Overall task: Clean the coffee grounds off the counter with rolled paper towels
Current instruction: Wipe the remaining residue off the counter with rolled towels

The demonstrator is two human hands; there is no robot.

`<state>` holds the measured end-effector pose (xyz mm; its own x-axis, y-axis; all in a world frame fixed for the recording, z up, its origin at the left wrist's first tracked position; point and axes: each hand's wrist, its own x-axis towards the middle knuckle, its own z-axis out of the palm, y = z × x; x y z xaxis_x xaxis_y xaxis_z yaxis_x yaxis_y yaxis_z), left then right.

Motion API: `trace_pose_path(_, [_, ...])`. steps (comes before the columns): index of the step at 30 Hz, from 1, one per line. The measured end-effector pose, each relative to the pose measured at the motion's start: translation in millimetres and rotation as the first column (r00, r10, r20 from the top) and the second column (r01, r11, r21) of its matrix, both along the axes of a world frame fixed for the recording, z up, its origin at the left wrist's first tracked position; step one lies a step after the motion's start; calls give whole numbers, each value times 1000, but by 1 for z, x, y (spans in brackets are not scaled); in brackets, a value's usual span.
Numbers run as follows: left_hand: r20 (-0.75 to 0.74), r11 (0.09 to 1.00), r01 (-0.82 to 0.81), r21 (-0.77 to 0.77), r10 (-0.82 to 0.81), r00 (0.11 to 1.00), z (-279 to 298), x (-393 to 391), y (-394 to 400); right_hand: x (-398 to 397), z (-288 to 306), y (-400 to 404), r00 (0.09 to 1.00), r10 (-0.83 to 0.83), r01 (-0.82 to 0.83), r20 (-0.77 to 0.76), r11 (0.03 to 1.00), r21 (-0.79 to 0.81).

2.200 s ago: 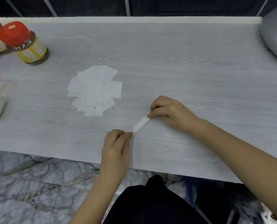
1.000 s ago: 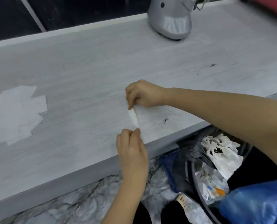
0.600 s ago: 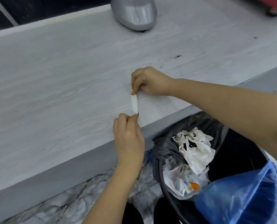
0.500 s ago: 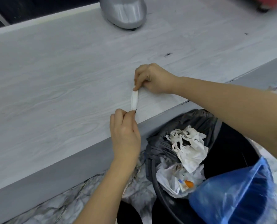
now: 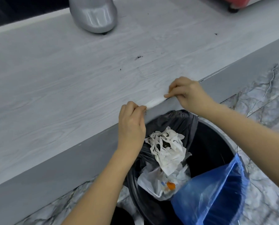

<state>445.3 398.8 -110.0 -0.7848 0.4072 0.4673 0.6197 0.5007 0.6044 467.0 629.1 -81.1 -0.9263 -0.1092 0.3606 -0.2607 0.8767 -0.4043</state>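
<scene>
Fingers: left hand (image 5: 132,125) pinches one end of the roll (image 5: 155,102), fingers (image 5: 139,108) pressed together on it; right hand (image 5: 186,93) pinches the other end, fingers (image 5: 169,95) curled tight.
Roll: a thin white paper towel twist, stretched between the two hands, lying along the counter's (image 5: 54,78) front edge at frame centre.
Grounds: a dark cluster (image 5: 138,57) above centre, a small fleck (image 5: 120,69) left of it, another speck (image 5: 216,34) at upper right; all well apart from the roll (whether any lie right under it I cannot tell).
Bin: a black-lined bin (image 5: 216,135) at lower right, directly below the edge, with crumpled white paper (image 5: 166,151) and a blue bag (image 5: 213,192) inside.
Step in hand: probably sweeping what the roll has gathered over the edge into the bin.
Doing it well: keep the roll taut and flat on the counter so nothing slips beneath; pull both ends evenly so the line stays parallel to the edge; clear the lip over the bin's opening, not over the floor (image 5: 265,78).
Still to do: the grounds above centre need another pass.
Farther off: a silver appliance (image 5: 93,15) at the top, a red object (image 5: 239,1) in the upper right corner.
</scene>
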Motion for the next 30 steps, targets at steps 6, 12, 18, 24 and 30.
trace_pose_path(6, [14, 997, 81, 13, -81, 997, 10, -4, -5, 22, -2, 3, 996, -16, 21, -87, 998, 56])
trace_pose_path(12, [-65, 994, 105, -4, -105, 992, 34, -103, -3, -55, 16, -2, 977, -111, 113, -183, 994, 2])
trace_pose_path(18, [-22, 981, 172, -88, -175, 984, 46, -244, 29, -172, 24, 13, 957, -258, 248, -136, 965, -85])
trace_pose_path(24, [-16, 967, 220, -129, -223, 975, 31, -336, 73, -258, 14, 45, 933, -358, 355, -30, 932, -65])
trace_pose_path(30, [-5, 959, 249, -135, -252, 968, 12, -358, 92, -275, -8, 65, 919, -395, 391, -12, 914, -102])
